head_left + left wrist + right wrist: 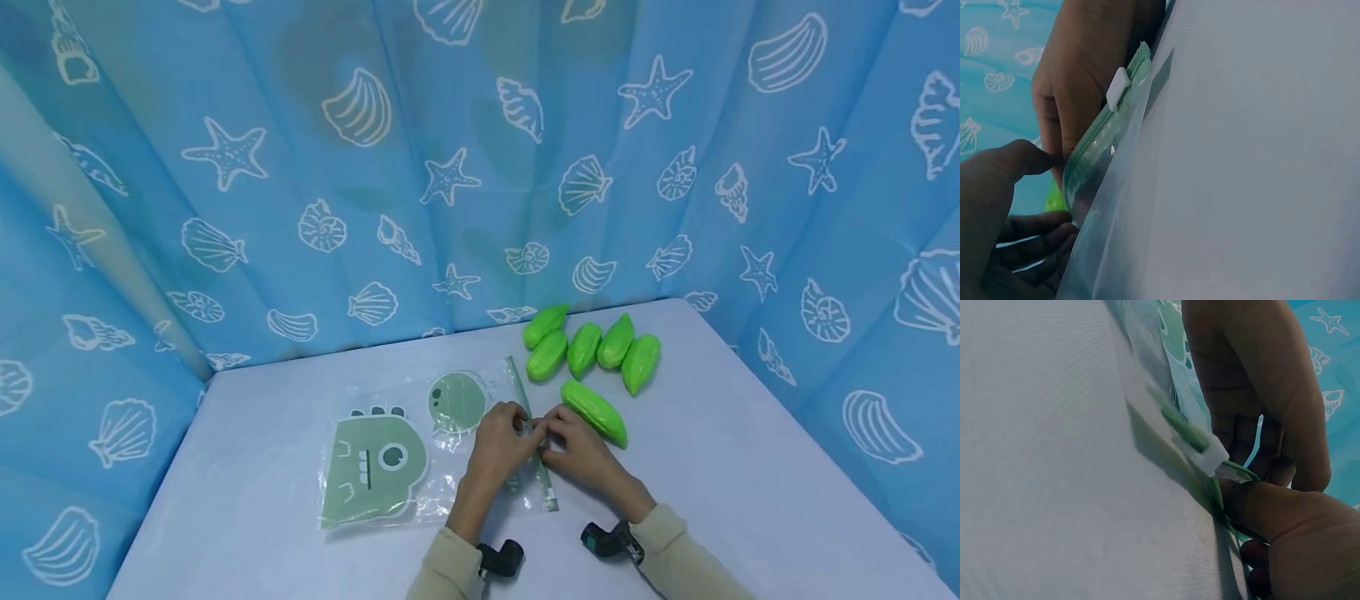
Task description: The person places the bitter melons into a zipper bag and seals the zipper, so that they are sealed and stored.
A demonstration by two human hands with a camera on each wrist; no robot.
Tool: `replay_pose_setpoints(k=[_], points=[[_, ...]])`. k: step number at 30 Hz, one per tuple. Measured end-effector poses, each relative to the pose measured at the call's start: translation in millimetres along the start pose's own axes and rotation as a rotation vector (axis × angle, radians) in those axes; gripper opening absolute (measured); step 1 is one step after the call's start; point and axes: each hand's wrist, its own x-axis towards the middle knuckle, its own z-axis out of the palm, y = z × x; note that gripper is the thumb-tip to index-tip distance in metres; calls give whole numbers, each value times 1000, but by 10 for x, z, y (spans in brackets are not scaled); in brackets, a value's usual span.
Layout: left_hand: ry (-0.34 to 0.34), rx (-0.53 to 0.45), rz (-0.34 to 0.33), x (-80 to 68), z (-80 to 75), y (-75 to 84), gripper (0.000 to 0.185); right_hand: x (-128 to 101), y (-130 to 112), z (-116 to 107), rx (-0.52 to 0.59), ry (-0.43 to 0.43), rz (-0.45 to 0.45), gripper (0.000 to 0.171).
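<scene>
head view, lower centre: left hand (501, 440) and right hand (576, 448), fingers curled, both seemingly pinching the bag (420, 442) at its zip strip (531, 429).

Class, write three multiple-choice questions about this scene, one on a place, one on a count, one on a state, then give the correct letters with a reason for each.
1. Where do the green toy fruits lie?
A. inside the bag
B. on the table, right of the bag
C. on the curtain

2. How many green toy fruits are there?
A. three
B. six
C. nine

3. What are the two hands doing?
A. both pinching the bag's zip edge
B. resting flat on the table
C. each holding a fruit

Answers:
1 B: the head view shows them on the table, right of the plastic bag.
2 B: five lie in a cluster and one nearer the hands.
3 A: the left hand and right hand meet at the zip edge, with fingers curled round it by the white slider.
</scene>
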Motion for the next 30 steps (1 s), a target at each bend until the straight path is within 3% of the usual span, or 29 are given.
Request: replay_pose_setpoints(k=[9,16,30], points=[[-43,15,11,19,-57,-25,24,37,-46,16,-8,18,5,39],[-82,-54,-96,11,-144,-34,19,30,-65,19,-23,8,-9,35],[-12,-103,-92,-37,-379,-60,6,14,-14,10,-16,10,-23,36]])
